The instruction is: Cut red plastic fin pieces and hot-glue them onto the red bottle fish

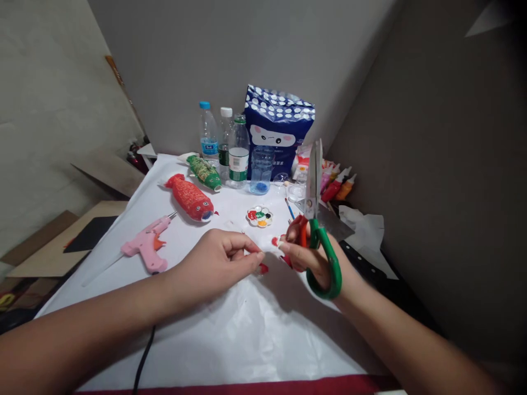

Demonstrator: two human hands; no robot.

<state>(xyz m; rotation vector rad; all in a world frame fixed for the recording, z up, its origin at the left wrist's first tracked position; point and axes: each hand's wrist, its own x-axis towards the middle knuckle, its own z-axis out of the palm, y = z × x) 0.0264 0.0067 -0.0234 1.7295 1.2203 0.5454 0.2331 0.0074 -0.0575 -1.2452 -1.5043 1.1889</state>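
My right hand [315, 258] has a pair of green-handled scissors [325, 263] hooked on it, blades upright. Its thumb and finger also pinch a small red and white piece [275, 241]. More red bits show around these fingers, partly hidden by them. Opposite, my left hand [224, 253] is closed in a pinch, thumb against forefinger; anything between the tips is too small to make out. Just below those tips is a red scrap [262, 269]. Behind both hands a flower-shaped paint palette [260, 216] lies with red, green, yellow and black paint.
A red fish figure [190, 200] and a green fish figure [203, 171] lie at left, near a pink glue gun [148, 244]. Plastic bottles [237, 156], a cut clear cup [261, 173] and a blue bag [280, 126] stand at the back. Paint bottles [340, 184] and a brush [290, 208] are at right.
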